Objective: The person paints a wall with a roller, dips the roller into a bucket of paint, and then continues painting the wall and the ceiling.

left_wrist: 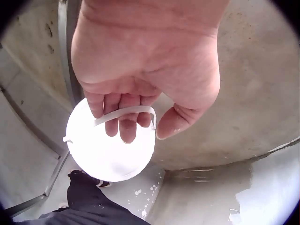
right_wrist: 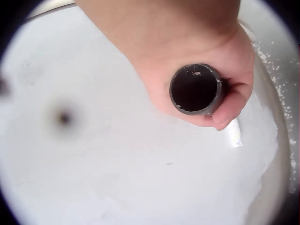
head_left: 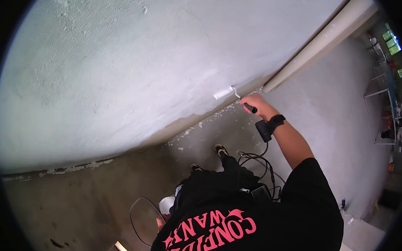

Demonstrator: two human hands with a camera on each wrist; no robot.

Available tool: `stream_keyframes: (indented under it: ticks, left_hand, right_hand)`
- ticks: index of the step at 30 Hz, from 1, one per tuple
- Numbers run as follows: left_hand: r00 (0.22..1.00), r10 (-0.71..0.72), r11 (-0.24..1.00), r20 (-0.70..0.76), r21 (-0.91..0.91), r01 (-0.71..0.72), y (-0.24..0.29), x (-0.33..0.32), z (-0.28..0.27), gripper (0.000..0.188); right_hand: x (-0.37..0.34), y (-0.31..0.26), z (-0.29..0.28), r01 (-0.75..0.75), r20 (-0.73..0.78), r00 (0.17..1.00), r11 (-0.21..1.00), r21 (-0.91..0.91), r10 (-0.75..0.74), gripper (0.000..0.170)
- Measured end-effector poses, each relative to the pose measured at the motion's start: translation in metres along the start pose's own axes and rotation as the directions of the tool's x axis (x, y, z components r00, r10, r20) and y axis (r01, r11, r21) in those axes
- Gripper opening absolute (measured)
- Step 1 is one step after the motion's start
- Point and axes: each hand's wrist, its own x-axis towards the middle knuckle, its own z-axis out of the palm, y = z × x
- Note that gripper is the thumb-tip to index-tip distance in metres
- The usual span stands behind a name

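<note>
My right hand (head_left: 257,104) grips the black handle (head_left: 252,109) of a paint roller. Its white roller sleeve (head_left: 222,93) lies against the wall (head_left: 136,78), low down near the skirting strip. In the right wrist view, the hollow round end of the handle (right_wrist: 194,90) points at the camera, and part of the white sleeve (right_wrist: 234,134) shows below the fingers. My left hand (left_wrist: 150,65) hangs low at my side, its fingers hooked under the thin white handle (left_wrist: 131,110) of a white bucket (left_wrist: 110,157). The bucket's contents are washed out by glare.
White paint spots (head_left: 182,142) dot the floor along the wall's foot. A pale pipe (head_left: 323,43) runs up the corner on the right. Black cables (head_left: 262,159) hang beside my body. A metal-framed table (head_left: 375,117) stands far right. My shoes (head_left: 221,150) are close to the wall.
</note>
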Motion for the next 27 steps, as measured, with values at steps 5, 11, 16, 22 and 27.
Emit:
stream_keyframes:
  ticks: [5,11,16,22,27]
  left_hand:
    - [0.931,0.087,0.967,0.354,-0.255,0.006,-0.008,0.03,-0.018,0.027]
    - [0.827,0.13,0.943,0.548,-0.326,0.068,-0.007,0.046,-0.034,0.029]
    - [0.812,0.104,0.877,0.575,-0.439,0.198,-0.014,0.066,-0.032,0.027]
    - [0.792,0.077,0.713,0.605,-0.589,0.38,0.001,0.073,-0.008,0.025]
    - [0.778,0.068,0.516,0.624,-0.689,0.508,-0.005,0.081,-0.003,0.023]
  right_hand:
    - [-0.089,-0.057,0.003,0.093,0.014,0.996,0.996,0.008,-0.093,0.013]
    - [-0.169,-0.102,0.004,0.115,-0.017,0.993,0.991,-0.068,-0.117,0.016]
    - [-0.208,-0.119,-0.004,0.15,-0.028,0.988,0.987,-0.063,-0.151,0.018]
    - [-0.179,-0.114,-0.006,0.155,0.0,0.988,0.988,0.006,-0.155,0.017]
    - [-0.1,-0.072,0.004,0.101,-0.043,0.994,0.99,0.095,-0.097,0.015]
